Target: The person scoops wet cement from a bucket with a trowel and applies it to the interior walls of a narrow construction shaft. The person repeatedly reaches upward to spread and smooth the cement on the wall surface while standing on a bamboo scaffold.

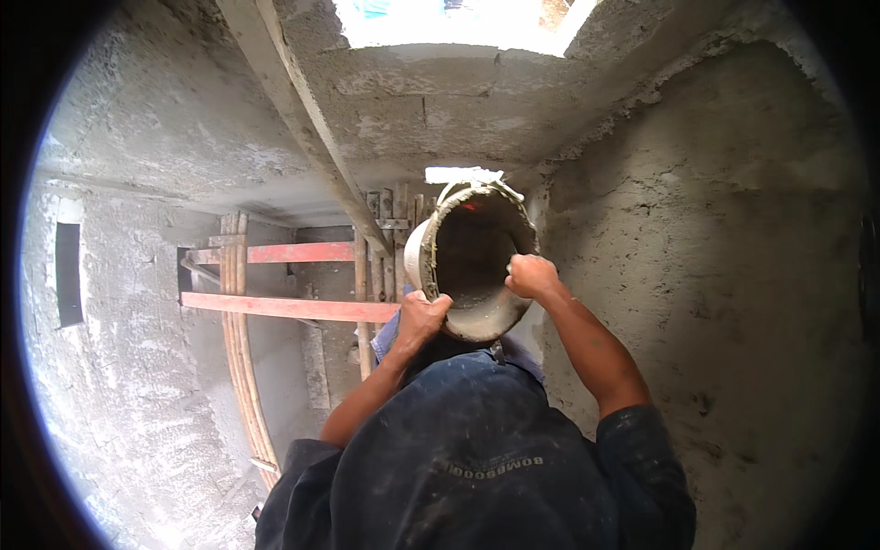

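Head view: a round bucket [412, 257] was held in front of the torso, between the two hands, its mouth turned up toward the camera. The outer wall was pale and smooth where it showed at the left; the rim was roughened by a thick, uneven, grey-brown crust. The interior was deep in shadow, with a small red patch near the top and a grey, grainy coating on the lower inner wall. A bright white patch was noted beyond the far rim; its nature could not be told.

The left grip [424, 318] was closed on the lower left of the rim, the thumb laid over the edge. The right grip [532, 276] was curled tight at the right side of the rim, fingers bunched; the bucket was gripped from both sides. Both forearms were bare below the sleeves of a dark shirt [477, 426], its cloth flecked with pale specks.

At the left, two red-faced boards [289, 308] were set crosswise, passed by slender, rounded wooden poles [240, 339]. Overhead, a long, straight-edged grey beam [302, 119] was seen slanting across. The right wall [706, 302] was coated in grey plaster, pitted and ridged; the left wall [137, 385] was paler, streaked and blotchy.
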Demonstrator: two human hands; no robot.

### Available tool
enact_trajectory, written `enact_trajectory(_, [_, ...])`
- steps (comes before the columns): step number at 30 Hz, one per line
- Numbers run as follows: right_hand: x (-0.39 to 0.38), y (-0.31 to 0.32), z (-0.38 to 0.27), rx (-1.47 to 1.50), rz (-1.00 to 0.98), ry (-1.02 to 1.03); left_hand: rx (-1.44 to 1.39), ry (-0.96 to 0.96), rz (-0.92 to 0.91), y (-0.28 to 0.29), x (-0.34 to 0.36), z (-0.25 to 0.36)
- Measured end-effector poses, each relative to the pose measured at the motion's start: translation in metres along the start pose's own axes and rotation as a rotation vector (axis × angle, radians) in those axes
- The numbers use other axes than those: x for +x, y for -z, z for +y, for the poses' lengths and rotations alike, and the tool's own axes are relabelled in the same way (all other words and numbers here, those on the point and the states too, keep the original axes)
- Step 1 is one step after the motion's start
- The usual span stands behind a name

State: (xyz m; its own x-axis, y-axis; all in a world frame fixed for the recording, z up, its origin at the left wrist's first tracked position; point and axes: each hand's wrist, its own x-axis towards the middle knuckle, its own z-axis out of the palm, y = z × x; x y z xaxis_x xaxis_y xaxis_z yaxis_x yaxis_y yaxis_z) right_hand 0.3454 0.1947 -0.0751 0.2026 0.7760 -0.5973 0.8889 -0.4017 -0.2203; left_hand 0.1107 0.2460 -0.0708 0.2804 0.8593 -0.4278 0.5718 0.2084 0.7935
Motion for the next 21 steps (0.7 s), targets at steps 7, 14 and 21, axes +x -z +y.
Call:
enact_trajectory(7, [-0.034, -0.043, -0.054, -0.224, 0.408, 0.513, 0.008, -0.090, -0.100, 0.016, 0.005, -0.008])
enact_trajectory(14, [-0.016, -0.008, 0.004, -0.324, 0.391, 0.251, -0.121, 0.038, -0.008, 0.006, -0.005, -0.007])
enact_trajectory(21, [-0.058, -0.028, -0.028, -0.291, 0.088, 0.442, -0.226, 0.051, 0.011, -0.002, -0.003, -0.022])
